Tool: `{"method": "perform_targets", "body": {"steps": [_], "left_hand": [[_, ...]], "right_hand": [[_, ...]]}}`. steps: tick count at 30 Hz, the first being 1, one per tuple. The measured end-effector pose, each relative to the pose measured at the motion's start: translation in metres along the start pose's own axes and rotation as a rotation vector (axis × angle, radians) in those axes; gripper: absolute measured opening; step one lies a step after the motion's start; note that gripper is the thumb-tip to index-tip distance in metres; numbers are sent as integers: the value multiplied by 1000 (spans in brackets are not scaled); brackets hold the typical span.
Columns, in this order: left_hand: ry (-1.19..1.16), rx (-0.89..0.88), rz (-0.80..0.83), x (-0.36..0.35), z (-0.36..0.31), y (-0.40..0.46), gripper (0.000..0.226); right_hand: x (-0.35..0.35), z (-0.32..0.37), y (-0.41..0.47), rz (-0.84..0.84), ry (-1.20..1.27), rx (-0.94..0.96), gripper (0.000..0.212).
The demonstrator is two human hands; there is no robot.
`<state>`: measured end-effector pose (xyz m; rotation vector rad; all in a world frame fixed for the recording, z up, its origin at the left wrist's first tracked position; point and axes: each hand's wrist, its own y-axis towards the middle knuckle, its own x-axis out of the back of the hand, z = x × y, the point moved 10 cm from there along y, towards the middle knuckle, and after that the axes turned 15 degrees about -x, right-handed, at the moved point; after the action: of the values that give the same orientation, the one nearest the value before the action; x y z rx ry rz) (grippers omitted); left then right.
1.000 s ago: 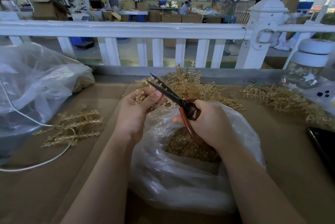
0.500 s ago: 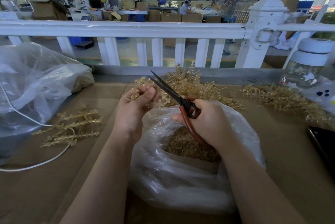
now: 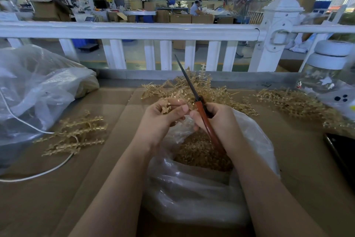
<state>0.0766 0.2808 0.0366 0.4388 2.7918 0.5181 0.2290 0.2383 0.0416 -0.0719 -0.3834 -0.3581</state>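
Left grip: the left hand [image 3: 161,121] curls its fingers and thumb round a small gold sprig piece [image 3: 165,107], pinching it at the fingertips, palm turned toward the camera.
Right grip: the right hand [image 3: 221,123] is wrapped round the red-brown handles of the scissors [image 3: 198,103], fingers closed tight on them.
Scissors: blades pressed together into a single dark line, slanting up and away to the left, the tip standing against the white railing [image 3: 134,30].
Where the piece lies: just left of the scissor handles and below the blades, not between them; the right hand's fingertips come up just beside the left thumb.
Under the hands: an open clear plastic bag [image 3: 192,198] on the cardboard-covered bench [image 3: 96,179], with a heap of gold cuttings [image 3: 201,156] inside, directly below both hands.
Behind the hands: a pile of uncut gold sprigs [image 3: 192,87] against the bench's far edge.
Left side: a few loose sprigs [image 3: 76,133] beside a large crumpled plastic sack [image 3: 38,87], with a white cable [image 3: 38,174] trailing past them.
Right side: more gold sprigs [image 3: 297,102], a glass jar with a white lid [image 3: 332,54], and a dark phone [image 3: 342,152] at the frame's edge.
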Motion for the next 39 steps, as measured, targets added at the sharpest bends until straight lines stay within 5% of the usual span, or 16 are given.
{"method": "perform_targets", "body": {"steps": [5, 16, 19, 23, 39], "left_hand": [[-118, 33, -65, 15, -2, 4, 53], [35, -99, 15, 8, -5, 7, 34], [67, -134, 17, 9, -11, 8, 14], [181, -236, 27, 7, -23, 7, 26], [312, -285, -47, 23, -35, 9, 17]], "right_hand": [[4, -2, 0, 12, 88, -27, 15], [-6, 5, -3, 82, 22, 29, 13], [-1, 3, -2, 7, -53, 57, 25], [2, 8, -7, -100, -268, 143, 57], [13, 13, -9, -223, -355, 248, 60]]}}
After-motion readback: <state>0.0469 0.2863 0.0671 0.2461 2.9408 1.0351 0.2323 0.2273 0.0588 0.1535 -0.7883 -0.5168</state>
